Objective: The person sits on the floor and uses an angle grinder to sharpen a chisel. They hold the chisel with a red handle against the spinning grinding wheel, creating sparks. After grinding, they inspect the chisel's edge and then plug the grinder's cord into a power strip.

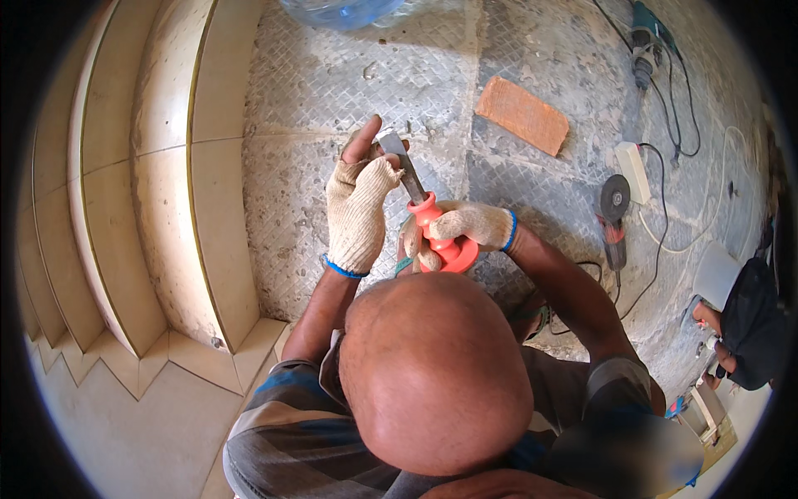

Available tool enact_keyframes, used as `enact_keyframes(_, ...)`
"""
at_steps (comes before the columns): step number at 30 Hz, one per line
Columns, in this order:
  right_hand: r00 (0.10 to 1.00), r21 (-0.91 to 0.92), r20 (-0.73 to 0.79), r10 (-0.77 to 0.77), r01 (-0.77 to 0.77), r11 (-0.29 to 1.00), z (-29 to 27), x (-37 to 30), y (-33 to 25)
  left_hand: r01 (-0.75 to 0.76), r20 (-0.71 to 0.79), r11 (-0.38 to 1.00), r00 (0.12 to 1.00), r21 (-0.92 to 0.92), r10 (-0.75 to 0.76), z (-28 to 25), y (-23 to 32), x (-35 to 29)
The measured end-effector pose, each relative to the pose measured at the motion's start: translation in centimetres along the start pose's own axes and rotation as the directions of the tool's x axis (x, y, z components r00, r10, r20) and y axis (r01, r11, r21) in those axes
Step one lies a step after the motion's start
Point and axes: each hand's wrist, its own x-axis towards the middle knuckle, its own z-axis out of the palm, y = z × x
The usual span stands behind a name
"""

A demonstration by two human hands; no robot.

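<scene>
A chisel [411, 179] with a flat grey steel blade and an orange guarded handle [428, 214] is held tilted in front of me, its blade end up and to the left. My right hand [468, 224], in a cream knit glove with a blue cuff, wraps round the handle. My left hand [359, 200], gloved alike with bare fingertips, is at the blade's tip. Its thumb lies against the blade and its index finger points up and away. The left hand's other fingers are partly hidden behind the steel.
An orange-red brick [522, 115] lies on the worn tiled floor ahead. To the right are an angle grinder [613, 220], a white power strip [633, 173], a drill [644, 46] and loose cables. Tiled steps [166, 166] rise at left. Another person [748, 324] is at far right.
</scene>
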Motion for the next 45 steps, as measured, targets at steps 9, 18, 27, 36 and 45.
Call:
enact_keyframes(9, 1.0, -0.099, 0.001, -0.005, 0.005, 0.995, 1.1, 0.1, -0.2, 0.028, 0.058, 0.996, 0.998, -0.081, -0.024, -2.0, -0.9, 0.7)
enact_keyframes(18, 0.994, -0.177, -0.051, -0.095, 0.084, 0.981, 1.4, -0.6, -0.2, -0.102, 0.197, 0.984, 0.972, -0.146, 0.13, -3.3, -2.7, 2.2)
enact_keyframes(27, 0.967, -0.37, -0.23, -0.111, 0.018, 0.929, 2.7, -6.1, -2.6, 0.094, 0.343, 0.996, 0.935, 0.004, -0.089, 1.5, -2.4, 3.0)
enact_keyframes(36, 0.749, -0.764, -0.628, -0.212, -0.541, 0.352, 8.8, -18.8, -10.3, 0.282, 0.773, 0.955, 0.584, 0.092, -0.247, 15.8, -0.5, 3.1)
enact_keyframes(45, 0.309, -0.315, -0.666, -0.679, -0.942, -0.12, -0.7, -39.5, -11.9, -0.279, 0.617, 0.583, 0.583, 0.763, -0.528, 25.9, 2.4, 5.1)
